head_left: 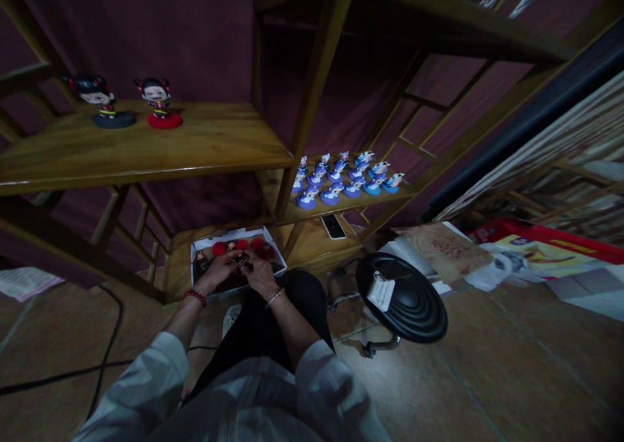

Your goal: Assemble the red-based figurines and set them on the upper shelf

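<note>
Low in front of me, a white open box (pixel 273 250) sits on the bottom shelf with several dark-haired figurines and red round bases in it. My left hand (pixel 220 272) reaches over the box from the left, a red bead bracelet on its wrist. From the right comes my right hand (pixel 260 274), wearing a silver bangle. The fingers of both hands are closed on a small dark figurine (pixel 240 260) between them, above the box; its details are hard to make out.
Two figurines stand on the wooden shelf (pixel 209 136) at upper left. Several purple and blue figurines (pixel 331 194) stand in rows on the right shelf. Below them lies a phone (pixel 333 227). A black wheeled stool (pixel 414 302) holds a white object (pixel 381 292). Black cables (pixel 104 364) cross the floor.
</note>
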`<state>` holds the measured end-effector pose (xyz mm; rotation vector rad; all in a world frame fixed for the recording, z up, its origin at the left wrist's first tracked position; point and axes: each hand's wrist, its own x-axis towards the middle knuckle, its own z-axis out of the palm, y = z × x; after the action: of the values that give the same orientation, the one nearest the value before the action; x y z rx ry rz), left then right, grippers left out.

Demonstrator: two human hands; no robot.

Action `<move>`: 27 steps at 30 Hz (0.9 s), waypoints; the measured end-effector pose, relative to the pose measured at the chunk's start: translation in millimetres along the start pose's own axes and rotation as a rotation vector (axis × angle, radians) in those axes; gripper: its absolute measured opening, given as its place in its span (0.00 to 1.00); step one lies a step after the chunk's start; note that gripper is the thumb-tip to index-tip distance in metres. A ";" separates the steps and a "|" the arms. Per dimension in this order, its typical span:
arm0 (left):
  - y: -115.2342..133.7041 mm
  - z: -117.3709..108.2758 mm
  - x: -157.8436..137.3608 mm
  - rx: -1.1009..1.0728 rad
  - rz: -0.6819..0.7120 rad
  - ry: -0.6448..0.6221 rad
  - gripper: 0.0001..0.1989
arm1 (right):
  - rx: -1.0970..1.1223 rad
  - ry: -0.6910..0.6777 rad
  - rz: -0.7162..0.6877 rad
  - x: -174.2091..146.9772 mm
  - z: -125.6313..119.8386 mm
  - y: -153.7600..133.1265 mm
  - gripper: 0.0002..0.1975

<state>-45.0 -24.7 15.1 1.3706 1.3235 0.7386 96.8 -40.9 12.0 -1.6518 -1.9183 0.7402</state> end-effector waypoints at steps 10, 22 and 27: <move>-21.0 -26.4 17.5 0.327 -0.193 0.326 0.16 | 0.019 0.136 0.032 1.0 -2.8 3.3 0.20; -23.8 -26.2 34.4 0.751 -0.168 0.211 0.22 | 0.008 0.134 0.044 0.0 -3.7 1.3 0.20; -28.8 -22.9 38.3 0.845 -0.155 0.177 0.23 | 0.033 0.153 0.041 1.5 -2.2 3.0 0.18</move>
<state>-67.5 13.2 -14.4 1.8410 1.9812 0.1744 100.2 -38.9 11.6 -1.6809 -1.7627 0.6384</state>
